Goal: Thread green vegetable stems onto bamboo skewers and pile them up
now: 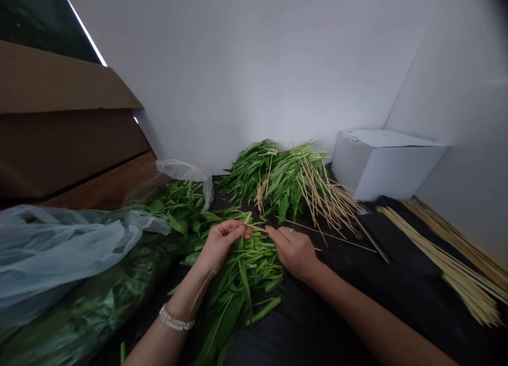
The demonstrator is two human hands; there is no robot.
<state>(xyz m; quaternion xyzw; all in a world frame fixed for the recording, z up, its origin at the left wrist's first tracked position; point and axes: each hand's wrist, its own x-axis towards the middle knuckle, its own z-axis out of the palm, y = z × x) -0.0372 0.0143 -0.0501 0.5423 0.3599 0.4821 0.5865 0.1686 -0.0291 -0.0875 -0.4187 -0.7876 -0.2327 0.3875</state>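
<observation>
- Thin stick (256, 228) between the hands, above the leafy greens (254, 263); we judge it light, stiff, snappable, best pinched near its ends.
- Left hand (223, 243): forearm slanting inward, fingers clamped on the stick.
- Right hand (294, 250): palm down, fingers meeting the stick; thumb hidden, we cannot tell their closure.

One head-worn camera working here, and it peers forward and steeply down from the near side of the black covering (301, 329), close in, above both forearms (357, 308) as they stretch away from it. The left hand (226, 241) and right hand (296, 252) sit just below mid-view! Past the covering's far edge, the look runs wide and level enough to take in the white wall (238, 80).
</observation>
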